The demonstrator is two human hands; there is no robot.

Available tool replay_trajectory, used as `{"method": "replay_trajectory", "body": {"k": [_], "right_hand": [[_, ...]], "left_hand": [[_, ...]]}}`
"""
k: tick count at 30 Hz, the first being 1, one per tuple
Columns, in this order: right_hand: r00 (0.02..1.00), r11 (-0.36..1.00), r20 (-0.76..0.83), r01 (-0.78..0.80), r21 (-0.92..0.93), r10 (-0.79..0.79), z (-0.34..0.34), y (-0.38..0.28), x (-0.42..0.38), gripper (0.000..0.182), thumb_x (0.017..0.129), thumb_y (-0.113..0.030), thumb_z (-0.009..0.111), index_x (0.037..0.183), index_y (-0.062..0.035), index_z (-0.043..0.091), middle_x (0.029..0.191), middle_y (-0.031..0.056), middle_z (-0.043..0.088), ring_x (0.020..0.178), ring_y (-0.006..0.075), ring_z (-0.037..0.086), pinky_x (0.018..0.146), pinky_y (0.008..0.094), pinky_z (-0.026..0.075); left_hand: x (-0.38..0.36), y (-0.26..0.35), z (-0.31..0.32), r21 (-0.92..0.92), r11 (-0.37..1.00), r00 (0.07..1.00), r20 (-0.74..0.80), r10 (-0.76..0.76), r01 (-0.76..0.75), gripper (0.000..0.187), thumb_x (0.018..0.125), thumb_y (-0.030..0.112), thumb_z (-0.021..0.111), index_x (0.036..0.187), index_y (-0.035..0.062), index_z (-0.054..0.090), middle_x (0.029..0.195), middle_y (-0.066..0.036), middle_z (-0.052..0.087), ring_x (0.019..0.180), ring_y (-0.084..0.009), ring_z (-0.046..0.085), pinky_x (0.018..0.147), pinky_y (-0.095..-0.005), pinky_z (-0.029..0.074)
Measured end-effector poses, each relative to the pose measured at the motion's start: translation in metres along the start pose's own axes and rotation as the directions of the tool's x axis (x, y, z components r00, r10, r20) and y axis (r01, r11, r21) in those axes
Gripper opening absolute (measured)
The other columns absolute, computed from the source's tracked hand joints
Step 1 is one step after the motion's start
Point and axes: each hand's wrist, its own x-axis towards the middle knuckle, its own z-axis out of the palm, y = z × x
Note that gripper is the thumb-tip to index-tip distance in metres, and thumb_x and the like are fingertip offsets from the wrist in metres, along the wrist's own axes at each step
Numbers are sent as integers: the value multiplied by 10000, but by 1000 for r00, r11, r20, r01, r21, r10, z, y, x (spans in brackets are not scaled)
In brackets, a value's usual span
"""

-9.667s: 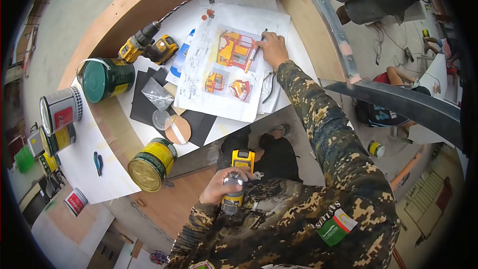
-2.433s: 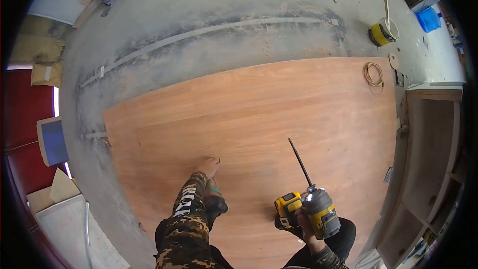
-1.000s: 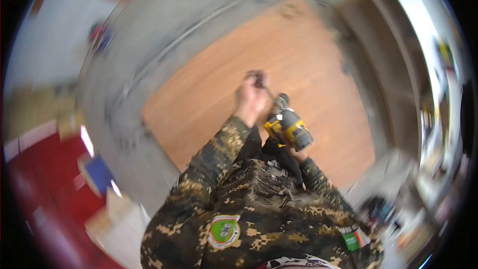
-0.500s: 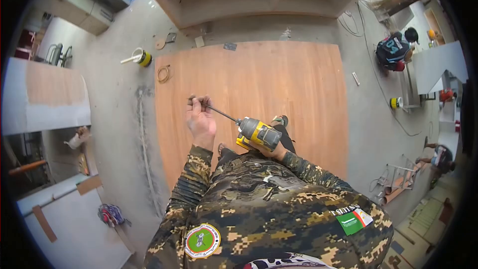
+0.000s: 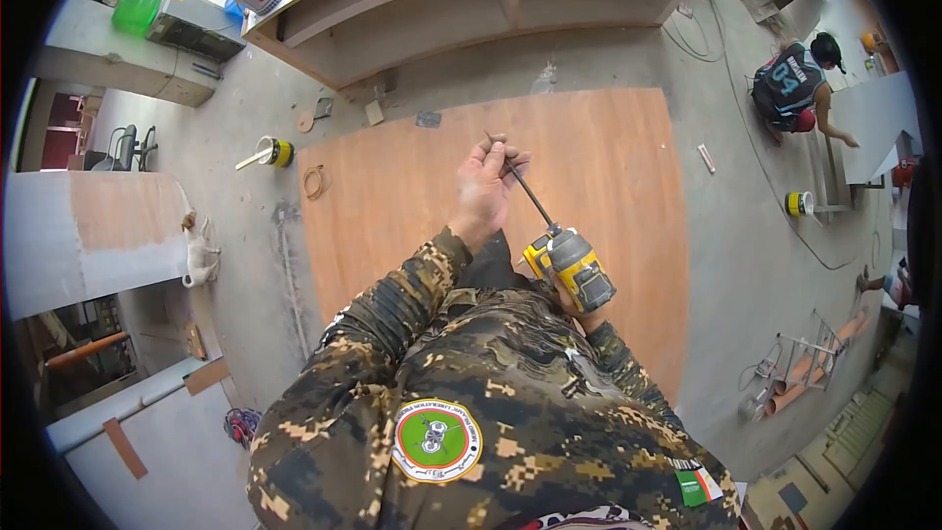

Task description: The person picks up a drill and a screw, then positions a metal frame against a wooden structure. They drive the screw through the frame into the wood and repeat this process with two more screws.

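Observation:
My right hand (image 5: 581,306) is wrapped round the handle of a yellow and black cordless impact driver (image 5: 577,267). A long dark driver bit (image 5: 531,194) reaches up and left from its chuck. At the bit's far end my left hand (image 5: 483,186) is closed, fingertips pinching a thin pointed piece that looks like a screw (image 5: 489,137). The fingers partly hide where it meets the bit. Both hands are over a large brown wooden panel (image 5: 392,206) lying flat under me.
A wooden shelf unit (image 5: 422,25) stands beyond the panel. A yellow can (image 5: 280,152) and a coil (image 5: 313,182) are at left. A person (image 5: 793,88) crouches at right, near a cable (image 5: 756,191) on the floor. A dog (image 5: 201,253) stands at left.
My view has shifted. Both hands, with the impact driver and bit, have moved to the right, and the bit points more steeply away from me. The grip of both hands stays the same.

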Motion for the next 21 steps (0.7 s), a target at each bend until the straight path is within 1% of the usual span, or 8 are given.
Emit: {"method": "replay_trajectory", "body": {"k": [4,6,10,13,16,18,19,21], "right_hand": [[998,996,-24,-54,75,56,-30,3,41,299,897,-186,698,1168,-66,657,1103,112,703,1019,274,670,861,398,521],[997,997,-28,-78,19,78,-42,16,69,346,845,-117,706,1184,-55,672,1167,91,704,1068,214,678,936,371,523],[994,992,-97,-63,-111,52,-56,20,139,347,845,-123,712,1184,-63,673,1163,80,705,1044,211,687,937,367,527],[998,988,0,-60,-145,60,-71,47,181,352,838,-133,742,1173,-48,672,1135,80,710,1016,196,694,920,348,536],[989,996,116,-93,-6,93,-70,63,226,353,832,-127,749,1166,-42,672,1120,80,714,1002,190,696,909,342,539],[977,988,179,-129,88,112,-63,70,252,354,827,-123,754,1162,-38,672,1110,80,716,993,186,697,902,337,541],[970,981,214,-145,130,115,-61,74,268,355,825,-121,756,1159,-36,672,1105,80,717,988,184,698,899,335,542],[950,959,290,-184,216,118,-53,83,301,356,820,-118,761,1155,-33,672,1094,80,719,979,180,700,892,330,544]], "left_hand": [[38,-12,34,29,998,998,-18,-52,52,163,1028,144,523,1164,55,539,969,-62,645,934,-202,664,884,-352,554],[69,-15,50,17,998,999,12,-53,53,174,1028,153,526,1170,54,538,977,-60,646,937,-199,664,876,-357,558],[132,-12,76,-25,995,993,71,-90,92,188,1028,159,527,1181,50,535,979,-62,647,941,-197,665,870,-360,560],[167,0,92,-41,994,995,36,-97,99,206,1032,152,512,1198,29,519,991,-75,634,950,-208,659,900,-360,545],[193,17,98,-13,995,995,-20,-95,94,205,1032,145,508,1203,33,513,996,-82,638,941,-208,661,894,-360,548],[210,28,96,16,1000,997,-76,24,-23,175,1034,149,507,1186,67,536,998,-74,654,943,-201,670,856,-381,572],[218,35,95,11,999,995,-89,33,-32,175,1034,149,507,1186,67,536,998,-74,654,943,-201,670,856,-381,572],[233,54,85,43,996,979,-182,88,-82,163,1031,115,485,1181,54,509,1017,-99,648,943,-225,669,865,-371,565]]}}
